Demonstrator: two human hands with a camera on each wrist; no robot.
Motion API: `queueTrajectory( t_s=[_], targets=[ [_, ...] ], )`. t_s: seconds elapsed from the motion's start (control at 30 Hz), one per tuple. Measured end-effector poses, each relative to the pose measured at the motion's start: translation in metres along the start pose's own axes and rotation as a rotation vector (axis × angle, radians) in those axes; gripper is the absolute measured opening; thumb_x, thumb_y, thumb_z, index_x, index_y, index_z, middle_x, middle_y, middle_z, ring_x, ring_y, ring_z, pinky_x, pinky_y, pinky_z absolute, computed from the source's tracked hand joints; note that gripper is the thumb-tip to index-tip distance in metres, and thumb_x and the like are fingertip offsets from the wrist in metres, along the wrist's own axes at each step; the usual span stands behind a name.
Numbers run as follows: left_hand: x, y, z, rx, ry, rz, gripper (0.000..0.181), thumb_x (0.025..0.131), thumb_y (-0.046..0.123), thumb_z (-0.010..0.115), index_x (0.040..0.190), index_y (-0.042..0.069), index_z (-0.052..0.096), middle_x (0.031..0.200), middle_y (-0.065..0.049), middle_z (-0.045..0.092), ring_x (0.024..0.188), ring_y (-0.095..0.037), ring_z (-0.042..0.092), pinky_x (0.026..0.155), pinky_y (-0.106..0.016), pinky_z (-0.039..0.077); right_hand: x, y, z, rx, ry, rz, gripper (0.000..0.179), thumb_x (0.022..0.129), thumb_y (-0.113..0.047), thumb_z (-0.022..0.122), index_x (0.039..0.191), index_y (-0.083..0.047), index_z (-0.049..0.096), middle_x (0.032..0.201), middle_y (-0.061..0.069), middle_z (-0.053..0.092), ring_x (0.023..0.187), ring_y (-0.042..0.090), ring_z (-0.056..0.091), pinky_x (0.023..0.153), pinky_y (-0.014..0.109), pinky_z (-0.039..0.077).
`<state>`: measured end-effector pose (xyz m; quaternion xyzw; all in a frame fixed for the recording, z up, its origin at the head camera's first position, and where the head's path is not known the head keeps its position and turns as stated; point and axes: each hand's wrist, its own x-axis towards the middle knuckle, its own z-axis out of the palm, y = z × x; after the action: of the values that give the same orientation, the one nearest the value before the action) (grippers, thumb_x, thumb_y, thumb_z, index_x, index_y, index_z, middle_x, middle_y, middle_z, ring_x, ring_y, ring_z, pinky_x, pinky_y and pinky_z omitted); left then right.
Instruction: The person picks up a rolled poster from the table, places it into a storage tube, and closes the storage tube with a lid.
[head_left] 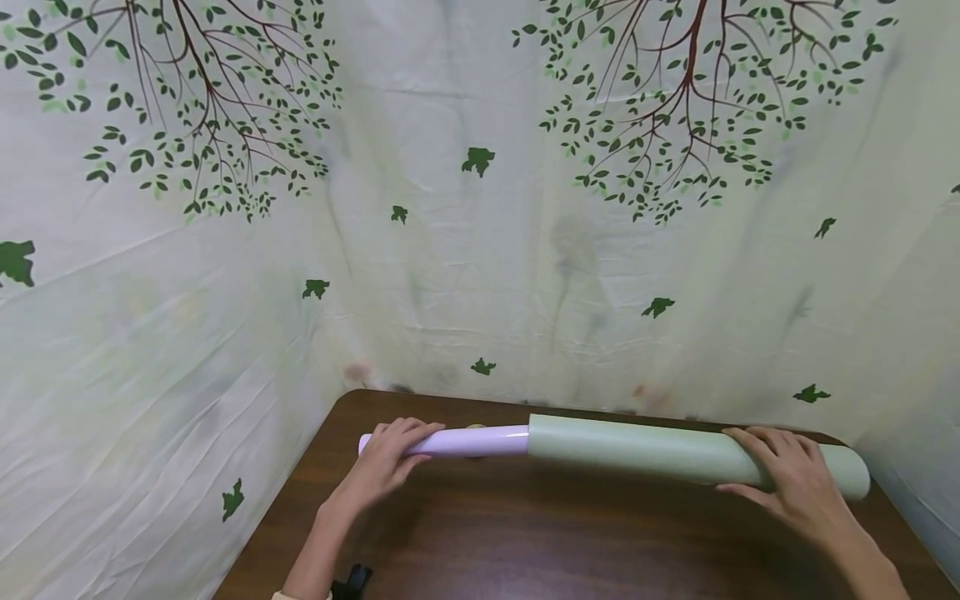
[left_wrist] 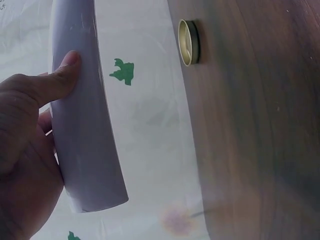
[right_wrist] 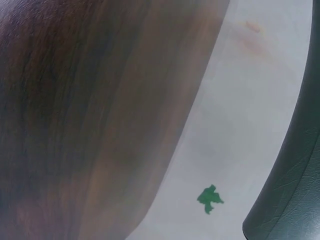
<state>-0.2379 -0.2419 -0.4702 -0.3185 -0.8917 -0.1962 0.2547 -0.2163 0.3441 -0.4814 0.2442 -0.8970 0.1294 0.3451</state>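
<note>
My left hand (head_left: 393,457) grips a smooth lilac roll (head_left: 483,442) near its left end. In the left wrist view, the thumb lies along the lilac roll (left_wrist: 87,135), whose free end points down. The roll's other end goes inside a wider pale green tube (head_left: 630,448), which hides it. Near the right end of that tube, my right hand (head_left: 798,479) holds it from above with the thumb on the near side. Both are level, held over the table. The right wrist view shows just part of the green tube (right_wrist: 295,185); the hand is out of that frame.
A round lid (left_wrist: 189,42), gold inside and dark around the side, lies by the far edge of the brown wooden table (head_left: 570,542). Behind the table hangs a white cloth (head_left: 480,275) printed with trees and green leaves. A small black object (head_left: 352,581) is by the left forearm.
</note>
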Motion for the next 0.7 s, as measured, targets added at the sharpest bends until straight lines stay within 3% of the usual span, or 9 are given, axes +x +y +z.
queueTrajectory(
  t_s=[0.2,0.43,0.6,0.7],
  targets=[
    [0.007,0.006,0.001,-0.020,0.008,0.030,0.048,0.081,0.012,0.086,0.127,0.015,0.073,0.110,0.002,0.072,0.105,-0.018,0.067,0.084,-0.039,0.044,0.006,-0.007,0.003,0.009,0.012,-0.043,0.086,0.057,-0.050,0.091,0.133,-0.017,0.067,0.111,0.008,0.066,0.106,0.033,0.057,0.087,0.053,0.035],
    [0.013,0.017,0.005,-0.027,-0.019,0.008,0.048,0.082,0.012,0.086,0.128,0.017,0.072,0.110,0.003,0.071,0.105,-0.017,0.067,0.086,-0.040,0.045,0.014,-0.017,0.006,0.021,0.025,-0.080,0.083,0.073,-0.074,0.073,0.132,-0.016,0.068,0.109,0.007,0.066,0.102,0.032,0.058,0.089,0.054,0.037],
    [0.017,0.026,0.010,-0.032,-0.031,0.007,0.051,0.081,0.010,0.086,0.129,0.019,0.072,0.110,0.004,0.071,0.105,-0.017,0.067,0.087,-0.041,0.046,0.020,-0.024,0.008,0.024,0.010,-0.090,0.082,0.062,-0.056,0.087,0.132,-0.015,0.068,0.112,0.007,0.066,0.102,0.030,0.059,0.090,0.053,0.037],
    [0.019,0.029,0.014,-0.030,-0.020,0.023,0.051,0.080,0.009,0.087,0.128,0.018,0.072,0.109,0.002,0.071,0.104,-0.017,0.066,0.087,-0.042,0.046,0.022,-0.028,0.010,0.026,0.005,-0.096,0.083,0.060,-0.050,0.089,0.132,-0.015,0.068,0.113,0.008,0.066,0.103,0.029,0.059,0.090,0.053,0.037]
  ],
)
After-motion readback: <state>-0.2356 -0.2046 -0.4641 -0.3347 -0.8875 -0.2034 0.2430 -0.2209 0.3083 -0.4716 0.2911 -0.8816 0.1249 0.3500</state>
